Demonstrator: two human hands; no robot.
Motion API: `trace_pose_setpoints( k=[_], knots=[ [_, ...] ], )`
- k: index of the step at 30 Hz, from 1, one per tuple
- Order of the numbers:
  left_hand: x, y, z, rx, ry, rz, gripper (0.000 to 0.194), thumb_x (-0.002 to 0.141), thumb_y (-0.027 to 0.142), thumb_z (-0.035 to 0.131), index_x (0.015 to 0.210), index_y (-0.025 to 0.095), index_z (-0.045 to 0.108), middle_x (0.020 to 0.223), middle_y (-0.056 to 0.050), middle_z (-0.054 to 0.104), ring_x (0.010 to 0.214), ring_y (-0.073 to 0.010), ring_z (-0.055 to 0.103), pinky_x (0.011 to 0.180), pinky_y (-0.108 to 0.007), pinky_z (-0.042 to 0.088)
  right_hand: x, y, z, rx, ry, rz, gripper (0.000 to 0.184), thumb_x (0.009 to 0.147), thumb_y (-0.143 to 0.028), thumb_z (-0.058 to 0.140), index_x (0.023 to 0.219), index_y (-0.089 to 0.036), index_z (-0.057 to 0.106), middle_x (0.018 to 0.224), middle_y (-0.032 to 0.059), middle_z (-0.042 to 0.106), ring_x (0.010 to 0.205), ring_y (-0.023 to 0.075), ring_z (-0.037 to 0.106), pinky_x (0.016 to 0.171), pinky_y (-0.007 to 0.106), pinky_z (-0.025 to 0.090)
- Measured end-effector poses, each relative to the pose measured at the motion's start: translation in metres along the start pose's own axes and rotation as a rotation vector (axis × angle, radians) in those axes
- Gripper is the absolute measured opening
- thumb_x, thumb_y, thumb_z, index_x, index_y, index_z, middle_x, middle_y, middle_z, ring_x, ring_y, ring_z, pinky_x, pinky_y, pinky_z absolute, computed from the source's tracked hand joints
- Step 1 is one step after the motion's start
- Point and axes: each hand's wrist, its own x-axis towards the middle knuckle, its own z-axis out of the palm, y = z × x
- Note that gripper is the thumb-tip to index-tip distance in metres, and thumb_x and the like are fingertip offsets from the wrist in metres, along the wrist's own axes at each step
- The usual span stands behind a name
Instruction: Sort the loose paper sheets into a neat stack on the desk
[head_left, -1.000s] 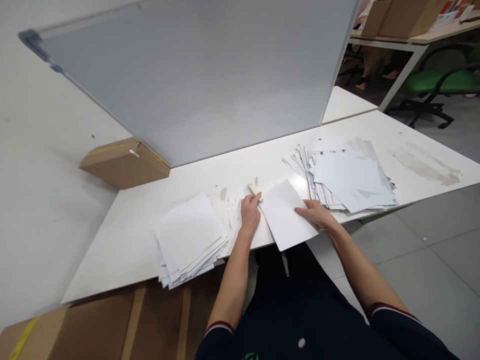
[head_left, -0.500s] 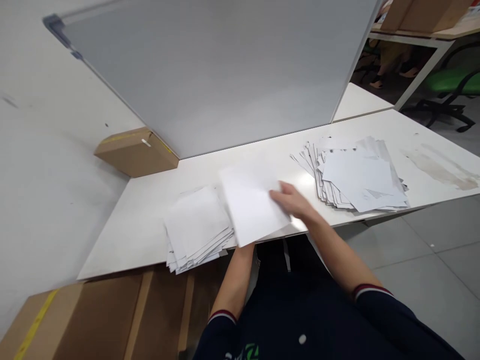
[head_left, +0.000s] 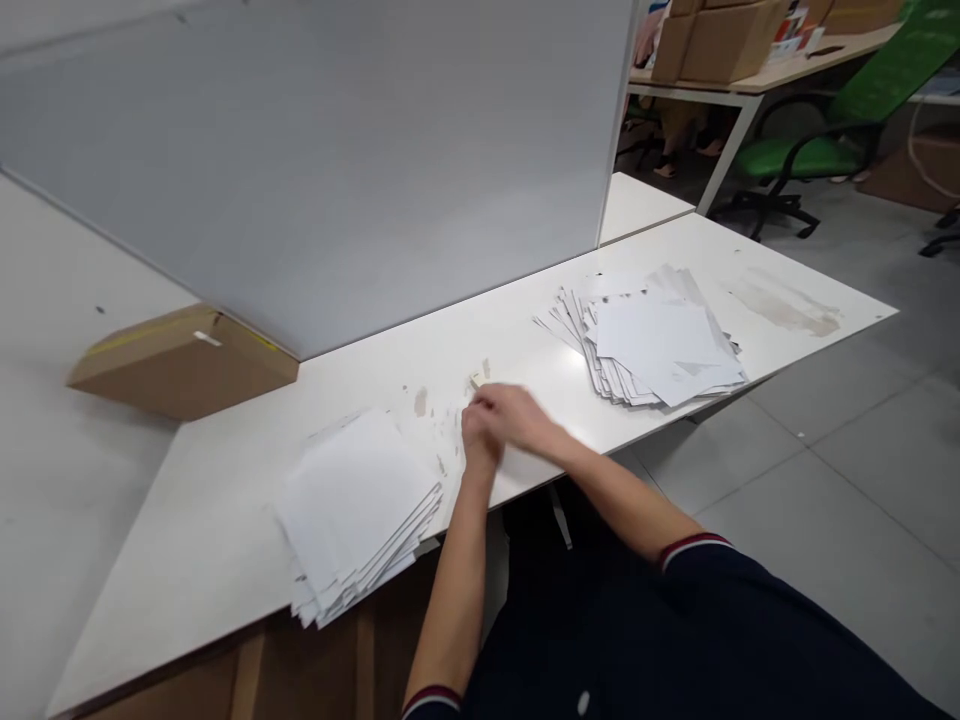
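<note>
Work looks partway along, as far as you can judge from the counter (head_left: 202, 550): a left paper stack (head_left: 360, 500) and a right paper stack (head_left: 660, 345) both lie on it, and neither is used up. How much is done and how much is left, the blank tops do not tell you; both piles are uneven, the right one more fanned at its edges. Between them, your left hand (head_left: 482, 437) and right hand (head_left: 520, 413) meet, the right crossing over the left. Both look curled in, but blur and overlap hide the grip, so you cannot tell how far either is open or whether it holds anything. A small pale block (head_left: 476, 380) pokes out just beyond them. Brownish marks (head_left: 420, 402) stain the surface nearby. Behind, a whiteboard (head_left: 390, 160) lines the back edge, and a cardboard box (head_left: 187, 365) sits near its left end; neither blocks your hands. The left stack's near corner seems to overhang the front edge.
</note>
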Motion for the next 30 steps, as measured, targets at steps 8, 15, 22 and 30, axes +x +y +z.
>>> trace_pose_setpoints(
  k=[8, 15, 22, 30],
  knots=[
    [0.003, -0.016, 0.011, 0.023, 0.114, 0.362, 0.047, 0.079, 0.005, 0.040, 0.121, 0.018, 0.057, 0.101, -0.012, 0.057, 0.095, -0.0234, 0.051, 0.088, -0.038, 0.043, -0.025, 0.160, -0.115, -0.562, 0.285, 0.374, 0.066, 0.074, -0.028, 0.059, 0.135, -0.012, 0.038, 0.140, 0.0175, 0.038, 0.125, 0.0340, 0.033, 0.094, 0.046, 0.033],
    [0.001, -0.015, 0.009, -0.017, 0.151, 0.355, 0.043, 0.082, 0.009, 0.039, 0.119, 0.019, 0.059, 0.099, -0.012, 0.056, 0.093, -0.0219, 0.051, 0.087, -0.037, 0.044, -0.018, 0.179, -0.083, -0.559, 0.482, 0.356, 0.030, 0.084, -0.024, 0.041, 0.097, -0.019, 0.068, 0.116, 0.0121, 0.061, 0.112, 0.0304, 0.045, 0.092, 0.046, 0.030],
    [-0.001, -0.010, 0.003, -0.294, 0.239, 0.353, 0.055, 0.079, 0.026, 0.057, 0.131, 0.016, 0.046, 0.110, -0.014, 0.056, 0.107, -0.0233, 0.051, 0.097, -0.039, 0.040, -0.040, 0.119, -0.081, -0.402, 0.660, 0.116, 0.037, 0.092, -0.029, 0.032, 0.102, -0.013, 0.064, 0.089, 0.0132, 0.067, 0.081, 0.0226, 0.058, 0.074, 0.034, 0.040],
    [-0.025, 0.018, -0.017, -1.167, -0.140, -0.159, 0.047, 0.063, 0.043, 0.074, 0.099, 0.013, 0.066, 0.091, -0.009, 0.070, 0.090, -0.0224, 0.065, 0.082, -0.033, 0.050, -0.070, 0.037, -0.066, 0.373, 0.369, -0.003, 0.041, 0.091, -0.049, 0.036, 0.086, -0.018, 0.062, 0.069, 0.0022, 0.060, 0.060, 0.0137, 0.053, 0.053, 0.024, 0.039]
  ],
)
